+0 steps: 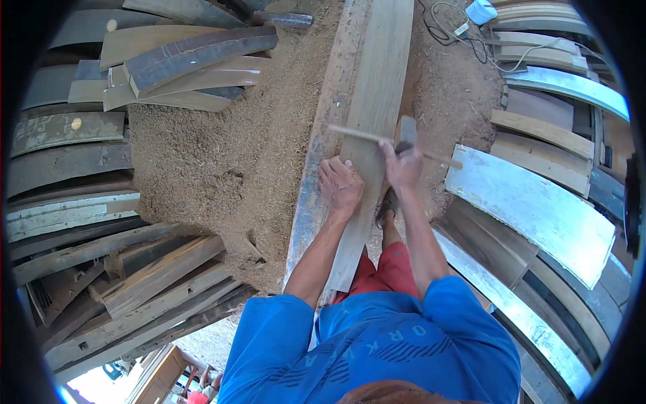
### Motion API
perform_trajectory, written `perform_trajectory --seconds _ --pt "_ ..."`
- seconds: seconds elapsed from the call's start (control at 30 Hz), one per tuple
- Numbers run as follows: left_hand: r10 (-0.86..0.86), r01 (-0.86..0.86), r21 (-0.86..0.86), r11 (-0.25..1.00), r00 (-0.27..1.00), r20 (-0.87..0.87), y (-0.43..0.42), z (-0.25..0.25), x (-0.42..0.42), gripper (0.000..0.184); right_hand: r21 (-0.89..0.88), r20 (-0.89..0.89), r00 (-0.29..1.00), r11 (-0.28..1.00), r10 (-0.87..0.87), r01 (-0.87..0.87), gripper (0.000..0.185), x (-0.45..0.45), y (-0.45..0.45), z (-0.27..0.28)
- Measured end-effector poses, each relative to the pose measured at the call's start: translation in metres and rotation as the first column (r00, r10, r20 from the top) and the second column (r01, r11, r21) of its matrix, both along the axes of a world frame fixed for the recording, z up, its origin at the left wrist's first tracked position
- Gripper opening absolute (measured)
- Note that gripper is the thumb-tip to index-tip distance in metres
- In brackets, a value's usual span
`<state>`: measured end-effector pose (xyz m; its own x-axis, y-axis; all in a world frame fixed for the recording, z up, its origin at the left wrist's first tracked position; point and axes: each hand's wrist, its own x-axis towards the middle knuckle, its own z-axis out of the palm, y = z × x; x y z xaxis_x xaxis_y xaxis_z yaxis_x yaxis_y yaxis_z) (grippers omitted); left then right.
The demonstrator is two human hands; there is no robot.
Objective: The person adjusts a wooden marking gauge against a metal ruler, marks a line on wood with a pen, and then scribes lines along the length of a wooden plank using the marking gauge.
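Flanking bench (306, 202) and plank (381, 60): sawdust (195, 161), stacked boards (70, 163)

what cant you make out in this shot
In the head view:
thin stick: partly covered by the right hand
right hand: exact grip lost to motion blur
plank: far end cut off by the top edge
red shape at lower left: too small, cut off by the bottom edge

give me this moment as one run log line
left hand: at edge of long plank | right hand: gripping thin stick over plank, blurred | stacked boards: both sides
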<state>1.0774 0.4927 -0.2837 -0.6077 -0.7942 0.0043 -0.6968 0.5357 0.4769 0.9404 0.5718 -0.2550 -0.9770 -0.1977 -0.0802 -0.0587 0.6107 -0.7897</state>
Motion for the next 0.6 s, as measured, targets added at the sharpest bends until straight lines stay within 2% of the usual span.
perform_trajectory --seconds 0.07,0.1,0.2,0.3,0.4,0.5,0.57,0.6 --pt "0.002 -0.002 0.004 1.000 0.999 -0.040 -0.001 0.004 -0.002 0.027 -0.010 -0.064 0.998 1.000 -0.008 0.007 0.071 0.018 0.006 -0.001" --pt "0.003 -0.003 0.009 1.000 0.999 -0.052 0.000 0.006 -0.001 0.026 -0.035 -0.218 0.976 0.999 -0.028 0.021 0.070 0.014 0.004 -0.017" --pt "0.007 -0.006 0.015 1.000 0.999 -0.042 -0.001 0.009 -0.002 0.026 -0.012 -0.292 0.954 0.998 -0.069 0.069 0.065 -0.053 -0.026 -0.040" --pt "0.015 -0.016 0.013 1.000 1.000 0.001 0.000 0.008 -0.003 0.025 0.164 -0.097 0.992 0.982 -0.080 0.095 0.060 -0.123 -0.066 -0.002" --pt "0.012 -0.012 0.048 0.999 1.000 0.009 -0.003 0.009 -0.003 0.024 0.222 0.010 1.000 0.975 -0.029 0.026 0.059 -0.149 -0.069 -0.003" --pt "0.017 -0.020 0.120 0.993 1.000 0.021 -0.003 0.014 -0.003 0.029 0.272 0.006 1.000 0.962 0.019 -0.020 0.064 -0.139 -0.058 -0.001" --pt "0.059 -0.069 0.201 0.977 0.997 0.051 -0.003 0.017 -0.004 0.030 0.244 -0.003 0.999 0.969 0.036 -0.034 0.068 -0.126 -0.041 -0.011" --pt "0.051 -0.049 0.101 0.994 0.998 -0.021 -0.004 0.003 -0.002 0.028 0.233 0.008 0.998 0.971 0.055 -0.056 0.070 -0.113 -0.032 -0.020"
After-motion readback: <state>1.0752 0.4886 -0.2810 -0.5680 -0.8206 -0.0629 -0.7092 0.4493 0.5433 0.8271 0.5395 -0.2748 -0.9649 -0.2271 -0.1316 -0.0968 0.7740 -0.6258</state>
